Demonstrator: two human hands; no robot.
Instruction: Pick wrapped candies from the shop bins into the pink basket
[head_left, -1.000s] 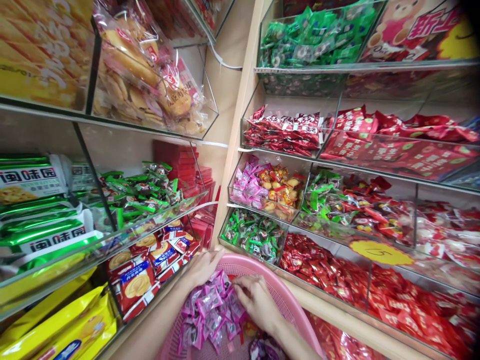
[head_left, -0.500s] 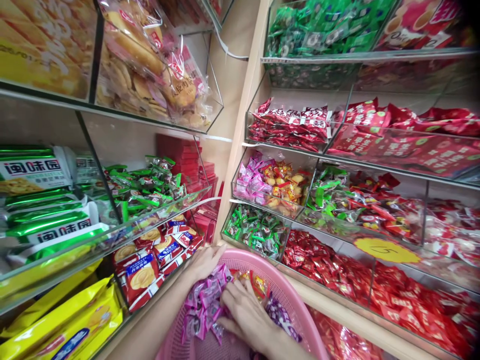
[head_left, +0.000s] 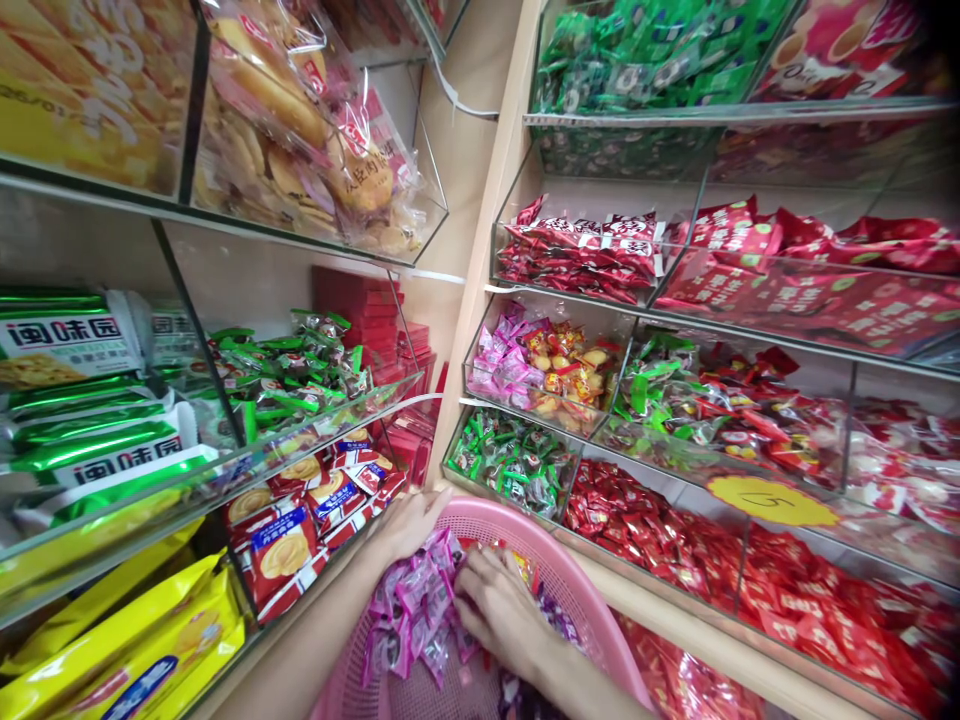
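Note:
A pink perforated basket (head_left: 592,610) stands low in the middle of the view, holding shiny purple-pink wrapped candies (head_left: 416,610), some yellow-red ones and dark purple ones. My left hand (head_left: 414,522) rests on the basket's far left rim; its fingertips are partly hidden there. Inside the basket, my right hand (head_left: 491,605) touches the right side of the purple-pink candies with bent fingers. Whether anything is between those fingers does not show.
Clear-fronted shelves rise on both sides. Red-wrapped sweets (head_left: 652,530) and green candies (head_left: 510,465) lie behind the basket to the right. Round biscuit packs (head_left: 281,550) and yellow packs (head_left: 142,640) are at the left. A wooden post (head_left: 480,260) stands between the shelves.
My right hand has shifted slightly right and up within the basket, and its fingers are more bent. More dark purple candies show below it. My left hand stays at the rim.

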